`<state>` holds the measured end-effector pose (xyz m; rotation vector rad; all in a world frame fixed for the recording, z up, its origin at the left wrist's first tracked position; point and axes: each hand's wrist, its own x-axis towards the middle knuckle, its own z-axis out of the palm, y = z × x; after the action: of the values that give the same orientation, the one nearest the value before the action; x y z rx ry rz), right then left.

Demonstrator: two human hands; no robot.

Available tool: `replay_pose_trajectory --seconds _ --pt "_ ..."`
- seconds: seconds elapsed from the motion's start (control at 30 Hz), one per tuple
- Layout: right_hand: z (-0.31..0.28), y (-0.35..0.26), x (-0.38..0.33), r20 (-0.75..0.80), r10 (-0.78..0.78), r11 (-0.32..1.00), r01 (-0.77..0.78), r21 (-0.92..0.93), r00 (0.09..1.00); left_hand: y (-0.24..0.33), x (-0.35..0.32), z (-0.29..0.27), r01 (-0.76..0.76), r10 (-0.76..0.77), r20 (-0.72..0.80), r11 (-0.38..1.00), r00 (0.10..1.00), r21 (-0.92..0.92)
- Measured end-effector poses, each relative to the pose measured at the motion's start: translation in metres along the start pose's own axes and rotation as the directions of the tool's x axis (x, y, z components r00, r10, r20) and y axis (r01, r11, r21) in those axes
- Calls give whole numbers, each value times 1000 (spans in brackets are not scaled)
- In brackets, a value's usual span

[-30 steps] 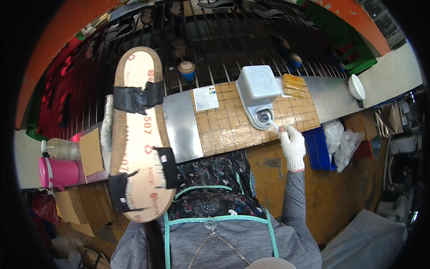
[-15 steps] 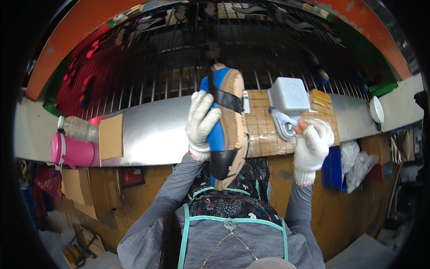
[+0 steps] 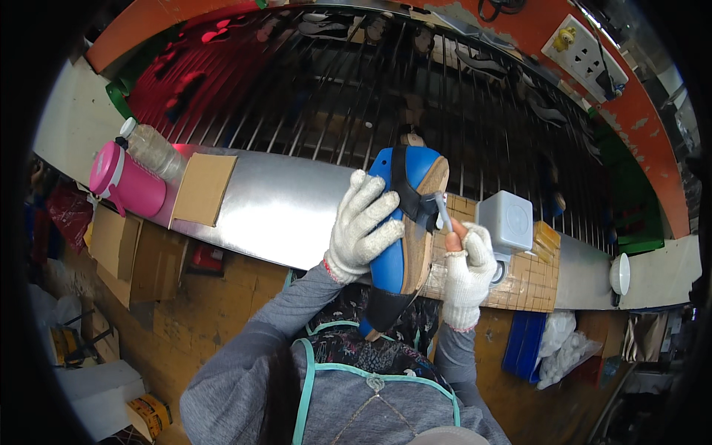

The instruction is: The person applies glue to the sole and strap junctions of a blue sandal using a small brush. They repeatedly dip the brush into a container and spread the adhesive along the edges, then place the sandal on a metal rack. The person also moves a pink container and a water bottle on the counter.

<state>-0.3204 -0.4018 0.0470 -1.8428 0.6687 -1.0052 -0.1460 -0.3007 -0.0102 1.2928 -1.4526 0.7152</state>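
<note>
My left hand (image 3: 361, 224), in a white knit glove, grips a sandal (image 3: 406, 222) on its edge, blue sole toward me and cork side to the right. A black strap crosses the sandal near its top. My right hand (image 3: 466, 267), also gloved, holds a small grey brush (image 3: 443, 213) with its tip against the cork edge by the strap. Both hands are over the metal bench (image 3: 274, 208), in front of my apron.
A grey box-shaped container (image 3: 506, 220) stands on a tan gridded mat (image 3: 530, 278) to the right. A pink bottle (image 3: 126, 184), a clear bottle (image 3: 154, 150) and a cardboard piece (image 3: 204, 189) sit at the left. A barred rack (image 3: 356, 89) runs behind the bench. A white bowl (image 3: 620, 274) is far right.
The sandal has been brought from the left to the centre and turned onto its edge. My right hand left the grey container and now holds the brush against the sandal.
</note>
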Motion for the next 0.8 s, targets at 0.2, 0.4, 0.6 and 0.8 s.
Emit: replay_pose_trajectory --seconds 0.2,0.4,0.6,0.8 --pt "-2 2 27 -133 -200 943 154 -294 971 1 2 -5 5 -5 -6 1000 1000 2" --pt "-10 -2 30 -48 -407 789 325 -521 912 -5 1 -8 -7 7 1 1000 1000 10" --pt "-20 -7 30 82 -424 774 408 -484 902 -7 1 -10 -9 8 16 1000 1000 18" --pt "-24 -10 32 30 -426 759 375 -532 904 -5 4 -7 -10 10 10 1000 1000 -5"
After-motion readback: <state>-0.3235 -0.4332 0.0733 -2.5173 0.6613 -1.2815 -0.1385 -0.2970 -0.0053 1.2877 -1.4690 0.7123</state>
